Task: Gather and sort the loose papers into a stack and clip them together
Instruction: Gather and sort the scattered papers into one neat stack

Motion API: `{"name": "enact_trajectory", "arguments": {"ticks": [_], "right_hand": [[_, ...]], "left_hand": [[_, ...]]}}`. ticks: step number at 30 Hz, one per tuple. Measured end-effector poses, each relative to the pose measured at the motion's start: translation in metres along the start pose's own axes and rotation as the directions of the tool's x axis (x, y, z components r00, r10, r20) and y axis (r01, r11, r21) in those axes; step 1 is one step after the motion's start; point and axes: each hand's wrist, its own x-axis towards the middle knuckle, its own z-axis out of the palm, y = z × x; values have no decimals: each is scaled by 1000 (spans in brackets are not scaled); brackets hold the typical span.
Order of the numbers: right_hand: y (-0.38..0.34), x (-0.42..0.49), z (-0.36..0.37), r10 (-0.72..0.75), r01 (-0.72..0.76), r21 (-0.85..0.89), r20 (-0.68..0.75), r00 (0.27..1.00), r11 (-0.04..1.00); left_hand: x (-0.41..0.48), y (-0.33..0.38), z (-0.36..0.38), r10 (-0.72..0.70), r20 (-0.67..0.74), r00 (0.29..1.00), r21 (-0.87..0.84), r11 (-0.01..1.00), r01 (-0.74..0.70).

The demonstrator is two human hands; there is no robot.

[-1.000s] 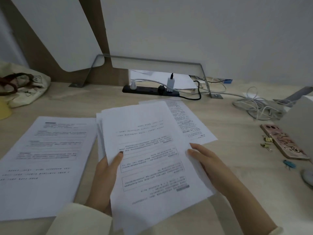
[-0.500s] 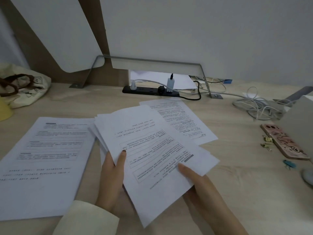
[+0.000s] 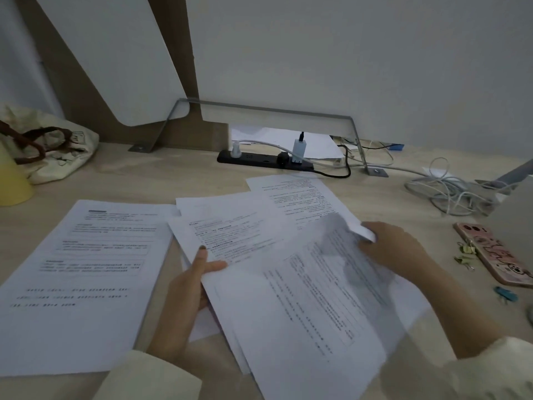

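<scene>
Holding, left hand: left hand (image 3: 187, 290) at lower centre of the frame. The thumb presses on the upper face of a fanned bundle of white printed sheets (image 3: 230, 235) at its near-left edge. One finger is tucked between the sheets and the rest are hidden under the paper. Firm pinch grip.
Right hand: right hand (image 3: 401, 252) right of centre, fingers curled round the far-right corner of the white printed top sheet (image 3: 311, 319). That corner curls upward. The sheet is blurred and its print unreadable.
Top sheet, position: lower centre to lower right of the frame, lying over the bundle and skewed against it. Edges do not line up.
Other papers: a separate white printed side stack (image 3: 86, 269) lies flat on the pale wooden desk (image 3: 173, 174) at the left of the frame, just beside the left hand. A single white printed far sheet (image 3: 300, 200) lies at upper centre, its near end under the bundle.
Clips: small yellow-green binder clips (image 3: 465, 258) and one blue clip (image 3: 505, 294) at the right edge of the frame, beside a pink patterned phone (image 3: 493, 252).
Key relation: every paper lies left of the clips. The clips sit on the outer side of the right hand, near it and well apart from the left hand, so the right hand is the nearer one for the pick-up.
Step (judged): sorting under way. Papers are in three groups, nothing squared, nothing clipped.
Next move (judged): seat the top sheet, then merge the far sheet and the side stack. The left hand's pinch must hold while the right hand lets go.
Risk (judged): the fanned sheets could slip apart.
</scene>
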Motion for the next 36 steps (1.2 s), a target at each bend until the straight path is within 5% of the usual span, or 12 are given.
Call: {"name": "enact_trajectory", "arguments": {"ticks": [3, 7, 15, 23, 31, 36], "right_hand": [[-38, 11, 10, -273, 256, -200, -61, 960, 946], [-83, 25, 23, -589, 495, -373, -202, 782, 785], [-140, 30, 52, -781, 668, -442, -137, 610, 599], [-170, 42, 73, -704, 631, -371, -98, 703, 681], [-187, 60, 51, -472, 449, -164, -154, 868, 879], [-193, 66, 57, -477, 459, -152, -122, 870, 876]], "left_hand": [[-2, -2, 8, 21, 20, 1000, 126, 992, -23], [-3, 0, 7, 35, 48, 998, 152, 987, -42], [1, -3, 7, 45, 71, 996, 256, 965, -62], [8, -14, 13, 41, -78, 996, 209, 978, -24], [10, -21, 16, 138, -54, 989, 250, 961, -120], [16, -24, 17, 161, -76, 984, 264, 955, -135]]}}
